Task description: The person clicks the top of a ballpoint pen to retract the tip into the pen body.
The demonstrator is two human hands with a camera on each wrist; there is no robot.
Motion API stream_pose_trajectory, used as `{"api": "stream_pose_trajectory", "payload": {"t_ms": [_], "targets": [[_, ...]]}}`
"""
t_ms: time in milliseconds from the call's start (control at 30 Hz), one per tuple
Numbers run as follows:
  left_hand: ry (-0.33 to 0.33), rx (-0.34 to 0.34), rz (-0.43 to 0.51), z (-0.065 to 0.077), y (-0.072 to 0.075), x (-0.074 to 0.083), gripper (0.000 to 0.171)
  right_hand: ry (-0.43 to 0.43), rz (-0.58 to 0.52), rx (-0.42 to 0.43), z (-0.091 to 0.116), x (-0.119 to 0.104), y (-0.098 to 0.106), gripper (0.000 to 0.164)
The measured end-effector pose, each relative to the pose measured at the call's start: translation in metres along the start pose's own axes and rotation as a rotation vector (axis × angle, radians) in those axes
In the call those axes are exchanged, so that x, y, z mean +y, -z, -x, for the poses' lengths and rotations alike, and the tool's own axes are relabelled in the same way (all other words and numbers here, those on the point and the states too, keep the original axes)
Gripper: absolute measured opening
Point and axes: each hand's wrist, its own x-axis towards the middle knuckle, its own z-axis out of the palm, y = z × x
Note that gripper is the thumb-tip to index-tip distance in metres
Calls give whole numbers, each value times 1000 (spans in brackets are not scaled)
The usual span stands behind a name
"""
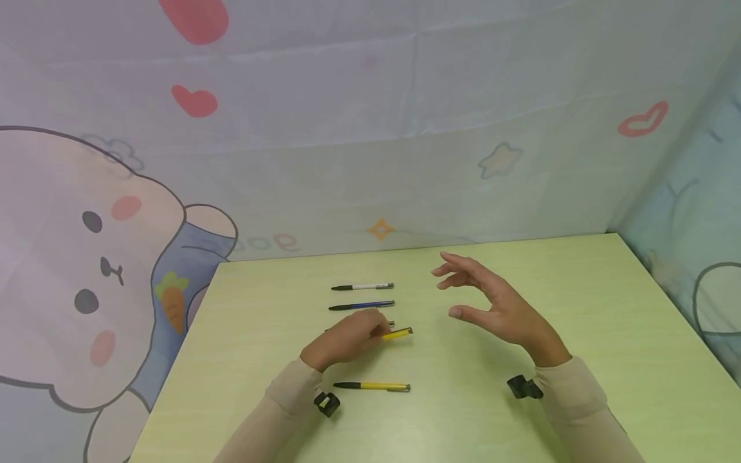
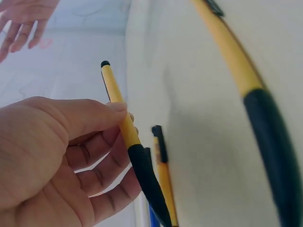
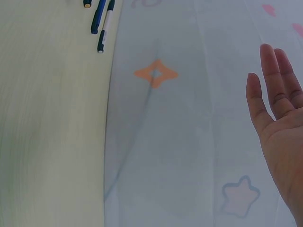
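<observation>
My left hand pinches a yellow pen between thumb and fingers. In the left wrist view that pen tilts, its black grip pointing down. A pen with a yellow-orange barrel lies just beyond it; in the head view my hand hides most of this one. Nearer me rests another yellow pen with a black grip. A blue pen and a white pen lie farther back, roughly parallel. My right hand hovers to the right of the pens, fingers spread and holding nothing.
The pale yellow-green table ends at a printed cloth backdrop, which hangs along its back edge. Another cloth hangs along the right side. Both wrists carry small black mounts.
</observation>
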Motion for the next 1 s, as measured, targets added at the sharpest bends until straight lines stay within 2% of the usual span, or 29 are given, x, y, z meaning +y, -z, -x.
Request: {"api": "stream_pose_trajectory", "payload": {"t_ms": [167,300,467,667,1000], "targets": [[20,21,64,-1,6,8,19,-8,-9,6,-2,-12,-1,82],[12,60,117,-2,10,15,16,-9,-8,8,-4,-20,0,81],[31,110,264,-3,14,21,16,-16,-3,6,-4,-18,1,81],[58,133,416,-4,20,29,16,-28,-3,8,-4,-15,1,81],[2,169,507,-8,29,40,12,-17,-2,2,-7,-13,1,82]]}}
